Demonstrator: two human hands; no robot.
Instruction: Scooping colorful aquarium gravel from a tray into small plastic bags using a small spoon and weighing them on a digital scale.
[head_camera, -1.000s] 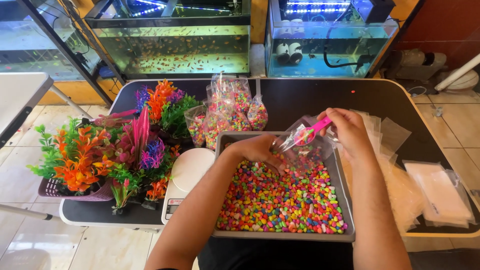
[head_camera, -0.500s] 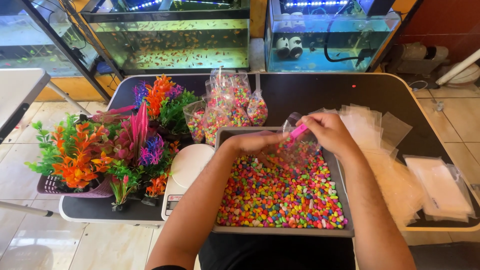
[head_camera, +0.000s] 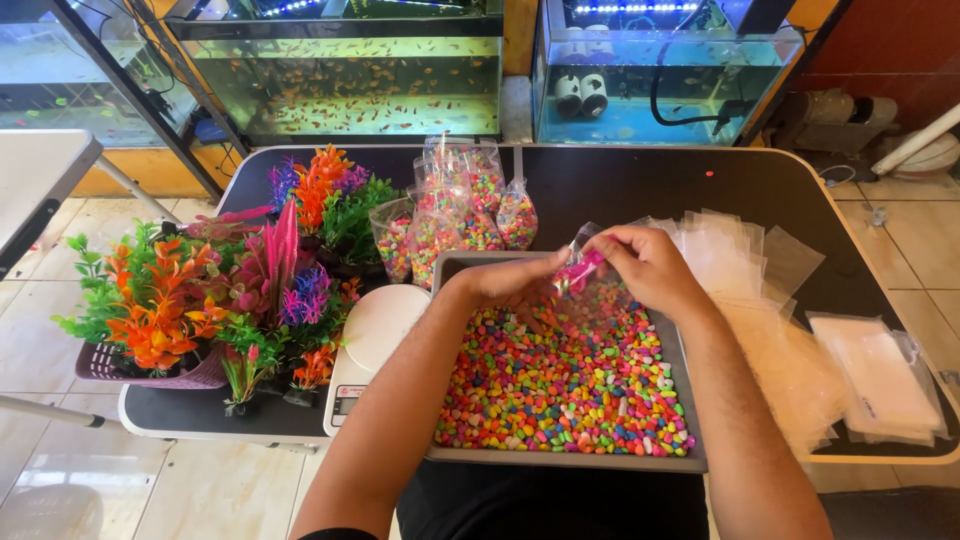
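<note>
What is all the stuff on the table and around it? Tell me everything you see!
tray: one, grey, front middle of the table
pebbles: too many to count, many colours, filling the tray
small bag: one, clear with a pink part, held over the tray by both hands
filled bags: several, clear with coloured pebbles, behind the tray
empty bags: a spread of clear ones, right of the tray
scale: one, white, left of the tray
plastic plants: a cluster, orange, green, pink and purple, left end of the table
table: one, black top
fish tanks: at least two, behind the table
left hand: at the bag
right hand: at the bag
</note>
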